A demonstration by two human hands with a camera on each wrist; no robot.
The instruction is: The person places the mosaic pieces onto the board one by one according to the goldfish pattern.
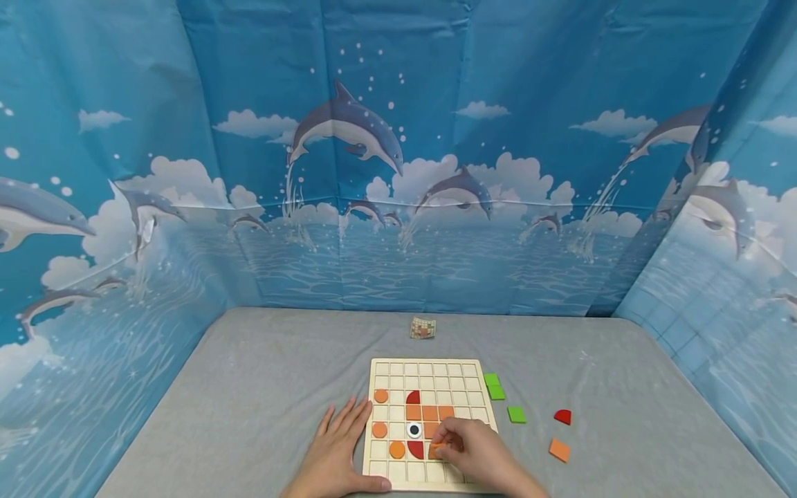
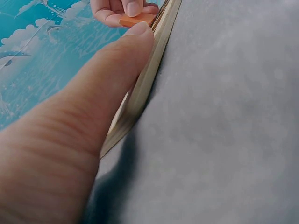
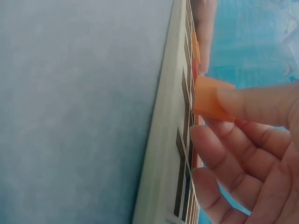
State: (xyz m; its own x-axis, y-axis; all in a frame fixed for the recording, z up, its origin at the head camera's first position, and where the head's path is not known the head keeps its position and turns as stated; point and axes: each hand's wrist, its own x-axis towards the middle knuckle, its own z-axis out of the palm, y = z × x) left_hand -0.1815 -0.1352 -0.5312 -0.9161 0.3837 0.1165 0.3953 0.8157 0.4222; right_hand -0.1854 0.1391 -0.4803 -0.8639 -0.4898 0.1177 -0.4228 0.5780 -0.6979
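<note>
A wooden grid board (image 1: 425,360) lies on the grey table, with orange square tiles (image 1: 429,413), red quarter-round tiles (image 1: 415,449), three orange discs (image 1: 397,449) and a black-and-white eye tile (image 1: 414,430) set in its cells. My right hand (image 1: 478,451) pinches an orange square tile (image 3: 211,98) between thumb and fingers. In the right wrist view that tile is tilted, its edge right at the grid; it is held just right of the lower red tile. My left hand (image 1: 336,449) rests at the board's left side, fingers spread and straight, thumb along the near-left corner.
Right of the board lie green square tiles (image 1: 517,415), a red quarter-round tile (image 1: 563,417) and a loose orange square tile (image 1: 560,450). Behind it lies a small patterned card (image 1: 423,328). Blue dolphin-print curtains (image 1: 398,263) surround the table (image 1: 280,373).
</note>
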